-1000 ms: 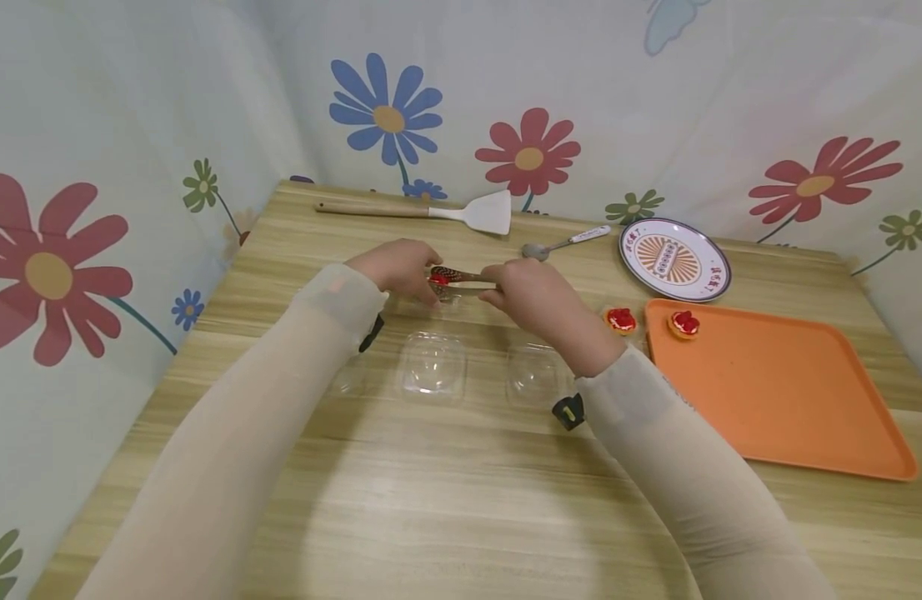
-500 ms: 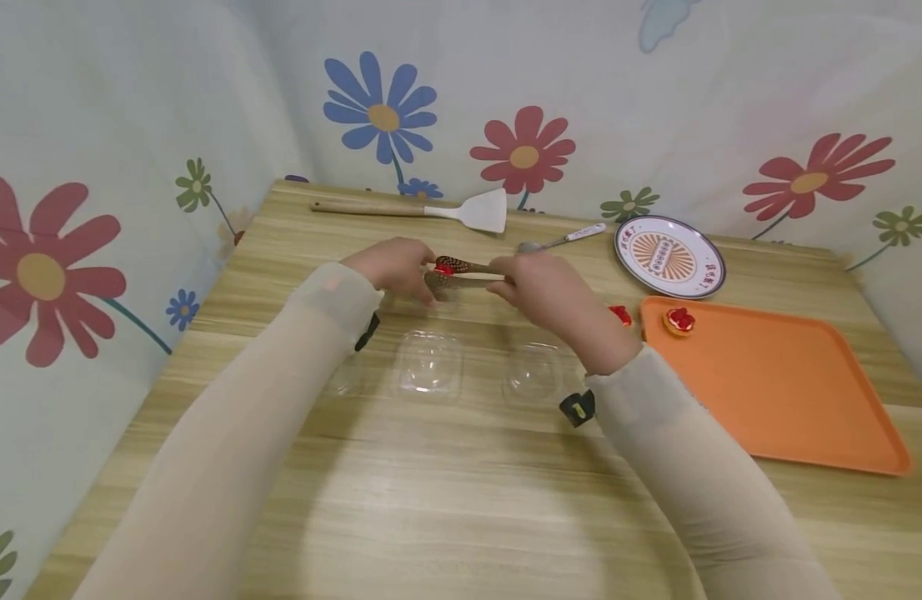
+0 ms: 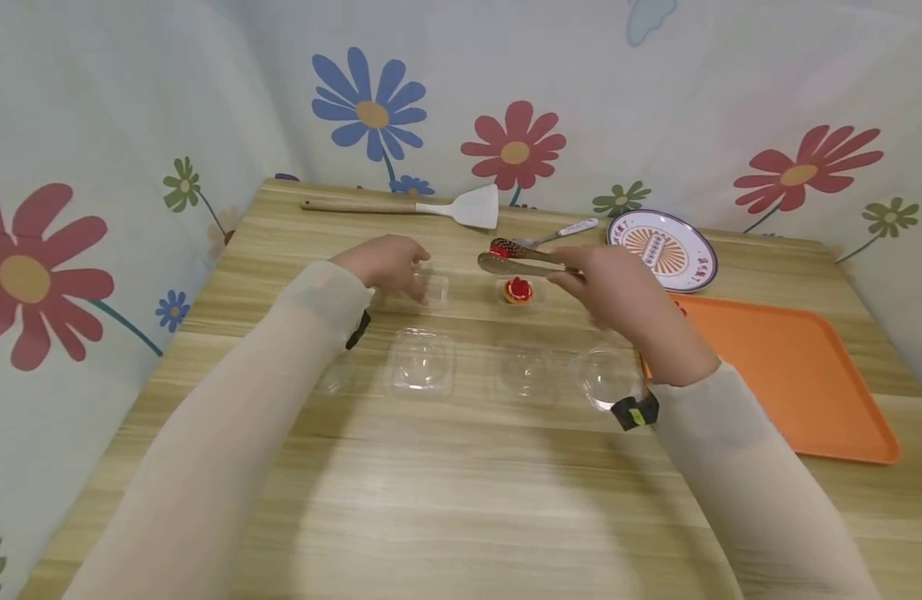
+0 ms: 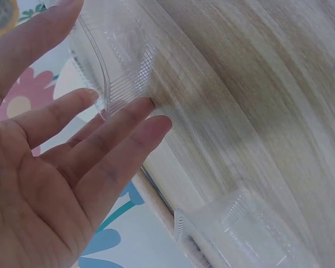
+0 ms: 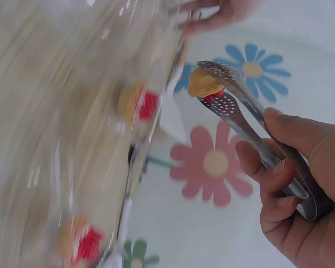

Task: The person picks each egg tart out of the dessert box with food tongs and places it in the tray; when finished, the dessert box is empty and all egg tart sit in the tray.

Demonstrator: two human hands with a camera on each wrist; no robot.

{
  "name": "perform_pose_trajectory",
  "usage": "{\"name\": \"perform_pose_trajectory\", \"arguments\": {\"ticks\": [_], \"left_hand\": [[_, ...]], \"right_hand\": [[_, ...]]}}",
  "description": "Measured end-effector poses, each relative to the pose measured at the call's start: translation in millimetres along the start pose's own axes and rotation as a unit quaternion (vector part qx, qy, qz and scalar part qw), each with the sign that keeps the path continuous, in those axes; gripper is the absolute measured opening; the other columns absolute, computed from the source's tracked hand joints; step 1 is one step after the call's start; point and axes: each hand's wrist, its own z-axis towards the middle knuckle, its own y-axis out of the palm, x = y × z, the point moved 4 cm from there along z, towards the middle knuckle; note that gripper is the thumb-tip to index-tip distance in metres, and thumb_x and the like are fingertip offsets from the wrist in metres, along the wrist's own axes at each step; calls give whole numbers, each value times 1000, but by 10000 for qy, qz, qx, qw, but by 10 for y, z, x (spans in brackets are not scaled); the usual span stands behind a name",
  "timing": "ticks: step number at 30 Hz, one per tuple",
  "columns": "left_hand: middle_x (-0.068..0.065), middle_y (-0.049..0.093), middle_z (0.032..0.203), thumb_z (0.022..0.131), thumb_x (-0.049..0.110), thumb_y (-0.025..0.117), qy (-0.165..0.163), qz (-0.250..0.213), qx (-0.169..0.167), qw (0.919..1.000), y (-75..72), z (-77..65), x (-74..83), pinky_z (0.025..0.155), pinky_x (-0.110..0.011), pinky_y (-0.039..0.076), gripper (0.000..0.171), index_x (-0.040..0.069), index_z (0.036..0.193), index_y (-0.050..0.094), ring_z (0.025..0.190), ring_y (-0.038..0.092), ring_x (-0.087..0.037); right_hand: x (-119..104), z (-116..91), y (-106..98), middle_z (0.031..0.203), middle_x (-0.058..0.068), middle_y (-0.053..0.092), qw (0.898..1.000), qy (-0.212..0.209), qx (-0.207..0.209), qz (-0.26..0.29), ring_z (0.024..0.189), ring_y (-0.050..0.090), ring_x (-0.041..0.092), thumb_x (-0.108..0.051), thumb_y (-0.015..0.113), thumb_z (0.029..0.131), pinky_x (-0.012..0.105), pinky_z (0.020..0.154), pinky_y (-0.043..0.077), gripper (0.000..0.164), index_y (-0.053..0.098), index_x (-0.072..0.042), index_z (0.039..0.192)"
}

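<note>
My right hand (image 3: 618,287) grips metal tongs (image 3: 532,268) with perforated ends. Pinched between the ends is a small tart (image 5: 205,84) with a yellow crust and red topping, raised above the table in the head view. Below and behind the tongs, another red-topped tart (image 3: 518,290) sits in a clear plastic box. My left hand (image 3: 389,262) holds nothing; its fingers are loosely extended, fingertips right at the rim of a clear plastic box (image 4: 128,67) at the back left.
Several clear boxes (image 3: 422,362) stand in a front row. At the back lie a white spatula (image 3: 472,208), a spoon (image 3: 573,228) and a patterned plate (image 3: 667,250). An orange tray (image 3: 799,375) is at right, a tart (image 3: 681,307) mostly hidden behind my hand.
My right hand has drawn the tongs and tart rightward, away from my left hand. The tart in the back box has come into sight. My left hand has stayed near its box.
</note>
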Motion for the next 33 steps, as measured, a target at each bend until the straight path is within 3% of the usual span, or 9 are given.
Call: {"name": "perform_pose_trajectory", "arguments": {"ticks": [6,11,17,22,26,33], "left_hand": [[-16,43,151,85,27,79,-128,-24,-58,9999,-14,-8,-14,111,-50,34,78,5,150,42,138,40,-35],[-17,42,152,86,26,79,-156,-45,-80,9998,-9,-8,-14,112,-51,32,77,4,150,41,138,39,-36],[-17,42,152,86,25,79,-155,-133,-68,9998,6,-2,-18,113,-51,31,76,4,149,42,138,39,-37],[-16,42,152,85,26,79,-179,-176,-3,9997,10,6,-45,113,-52,31,76,4,149,43,138,39,-37],[-16,43,151,85,26,79,-206,-173,15,9996,13,11,-58,112,-53,31,76,4,149,43,138,39,-38],[-17,43,151,86,26,78,-141,-108,9,9998,17,15,-49,113,-53,30,76,3,149,43,138,38,-38]], "right_hand": [[352,-271,-154,96,14,71,9992,365,151,-111,76,59,28,-24,63,98,42,67,47,34,66,-4,126],[679,-466,-233,115,23,67,9968,781,135,24,94,60,37,-26,60,100,54,81,48,39,62,-3,131],[1019,-710,-284,122,28,61,9912,1272,38,358,105,54,43,-28,56,102,61,87,45,46,55,1,137],[1259,-949,-300,131,27,57,9857,1626,-8,438,120,48,47,-43,50,102,67,96,37,57,52,-2,141],[1429,-1110,-309,129,28,58,9834,1780,53,334,118,48,50,-54,45,100,69,94,37,66,52,-3,141],[1674,-1303,-328,117,35,61,9829,1767,482,-205,101,55,51,-36,51,103,66,83,42,51,58,7,130]]}}
